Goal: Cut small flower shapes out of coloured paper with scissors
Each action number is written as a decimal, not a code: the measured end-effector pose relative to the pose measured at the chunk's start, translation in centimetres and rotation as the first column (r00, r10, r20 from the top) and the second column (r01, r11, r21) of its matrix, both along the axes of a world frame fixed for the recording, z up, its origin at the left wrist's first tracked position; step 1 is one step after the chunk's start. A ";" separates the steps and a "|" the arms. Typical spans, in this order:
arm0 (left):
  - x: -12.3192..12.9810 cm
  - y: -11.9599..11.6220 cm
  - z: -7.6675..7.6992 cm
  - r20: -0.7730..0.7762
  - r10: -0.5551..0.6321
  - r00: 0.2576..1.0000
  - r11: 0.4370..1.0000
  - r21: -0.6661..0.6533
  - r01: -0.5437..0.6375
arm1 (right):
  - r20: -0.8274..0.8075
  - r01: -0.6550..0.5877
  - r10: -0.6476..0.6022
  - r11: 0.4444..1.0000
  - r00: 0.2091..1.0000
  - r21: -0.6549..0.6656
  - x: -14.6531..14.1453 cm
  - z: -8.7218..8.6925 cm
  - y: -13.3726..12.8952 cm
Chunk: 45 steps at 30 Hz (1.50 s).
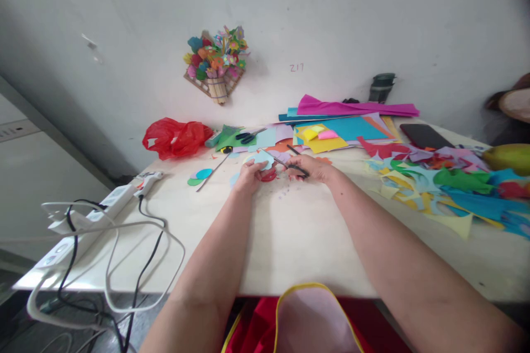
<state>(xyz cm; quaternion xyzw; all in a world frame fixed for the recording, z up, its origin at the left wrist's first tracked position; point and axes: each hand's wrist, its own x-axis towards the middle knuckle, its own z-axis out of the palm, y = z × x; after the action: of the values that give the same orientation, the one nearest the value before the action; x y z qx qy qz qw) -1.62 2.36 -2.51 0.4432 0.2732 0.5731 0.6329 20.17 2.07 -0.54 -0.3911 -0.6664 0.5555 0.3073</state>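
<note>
My left hand (249, 174) is closed on a light blue paper cutout (264, 160) with a scalloped edge, held a little above the table. My right hand (308, 167) is closed round the dark handles of a pair of scissors (297, 170), whose blades point left toward the cutout. Whether the blades touch the paper I cannot tell. Red paper pieces (268, 175) lie just below, between my hands. To the left are a blue paper disc (203, 174) and a green paper disc (194, 182), beside a thin craft knife (215, 170).
Several paper scraps (430, 182) cover the table's right side, near a dark phone (426, 137). Coloured sheets (348, 129) and a magenta roll (356, 106) lie at the back. A red plastic bag (176, 138), black-handled scissors (245, 137) and a power strip (120, 196) with cables stand left.
</note>
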 end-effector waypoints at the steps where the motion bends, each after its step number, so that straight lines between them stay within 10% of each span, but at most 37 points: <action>1: 0.0 0.0 0.0 0.002 0.005 1.000 1.000 0.000 -0.005 | 0.006 -0.001 0.001 1.000 1.000 0.008 0.0 0.0 -0.1; 28: -0.3 0.1 -0.3 0.019 -0.037 0.999 0.999 -0.026 0.038 | 0.012 0.082 -0.082 0.996 0.997 0.021 -1.3 1.6 -1.7; 45: 0.3 -0.4 0.3 -0.001 0.032 0.999 0.999 -0.028 -0.032 | -0.291 0.278 -0.286 0.958 0.913 -0.071 -3.0 1.6 -2.0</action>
<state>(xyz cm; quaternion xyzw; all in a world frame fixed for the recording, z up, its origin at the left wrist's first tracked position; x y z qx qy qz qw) -1.31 1.93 -2.26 0.4298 0.2884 0.5791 0.6299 17.14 0.10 1.02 -0.3991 -0.5412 0.5672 0.4755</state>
